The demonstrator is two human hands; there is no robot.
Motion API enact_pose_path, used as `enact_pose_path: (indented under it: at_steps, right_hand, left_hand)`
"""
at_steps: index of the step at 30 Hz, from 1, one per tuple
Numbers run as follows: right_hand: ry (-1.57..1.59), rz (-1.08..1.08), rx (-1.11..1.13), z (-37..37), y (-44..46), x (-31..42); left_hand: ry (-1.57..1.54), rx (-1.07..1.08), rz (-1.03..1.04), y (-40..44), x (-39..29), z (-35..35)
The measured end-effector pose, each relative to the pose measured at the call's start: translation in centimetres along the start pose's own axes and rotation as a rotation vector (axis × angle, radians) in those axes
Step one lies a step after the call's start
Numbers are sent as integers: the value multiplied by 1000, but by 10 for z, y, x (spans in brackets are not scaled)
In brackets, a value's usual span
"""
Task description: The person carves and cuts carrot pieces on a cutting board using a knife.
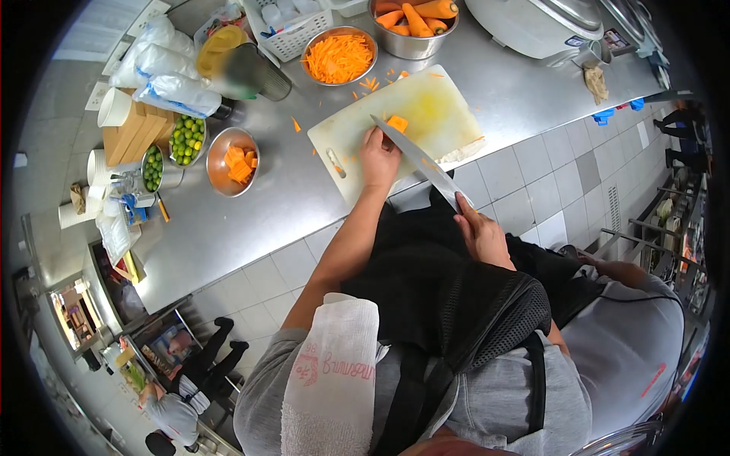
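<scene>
My right hand (484, 237) grips a large kitchen knife (418, 157) at its handle end; the blade slants up and left over the white cutting board (334, 125). Near the knife's tip, my left hand (380, 161) rests on the board with its fingers curled together. Whatever those fingers pinch, if anything, is hidden. An orange chunk (398, 122) lies on the board just beyond the blade, close to my left fingertips. A yellow stain marks the board to the right of that chunk.
Behind the board stand a bowl of shredded carrot (340, 57) and a bowl of whole carrots (414, 26). To the left are a bowl of orange chunks (237, 166) and limes (186, 139). A rice cooker (525, 30) stands at back right. A person (623, 334) is close on my right.
</scene>
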State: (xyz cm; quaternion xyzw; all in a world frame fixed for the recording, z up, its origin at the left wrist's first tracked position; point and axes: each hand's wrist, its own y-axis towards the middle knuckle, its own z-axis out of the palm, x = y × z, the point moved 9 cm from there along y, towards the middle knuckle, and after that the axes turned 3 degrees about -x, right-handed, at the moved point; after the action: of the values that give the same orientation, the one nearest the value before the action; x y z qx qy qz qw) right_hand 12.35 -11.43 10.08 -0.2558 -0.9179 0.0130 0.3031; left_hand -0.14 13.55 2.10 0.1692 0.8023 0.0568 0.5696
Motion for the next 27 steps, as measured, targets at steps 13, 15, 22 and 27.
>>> enact_pose_path:
  at_steps: [13, 15, 22, 27]
  right_hand:
    - [103, -16, -4, 3, -3, 1]
    - [81, 8, 3, 4, -8, -2]
    - [26, 34, -9, 6, -8, -5]
    - [232, -22, -62, 13, 19, -14]
  left_hand:
    - [23, 38, -11, 0, 0, 0]
    - [14, 42, -32, 0, 3, 1]
    - [8, 46, -20, -2, 10, 5]
    - [-5, 41, -3, 0, 0, 1]
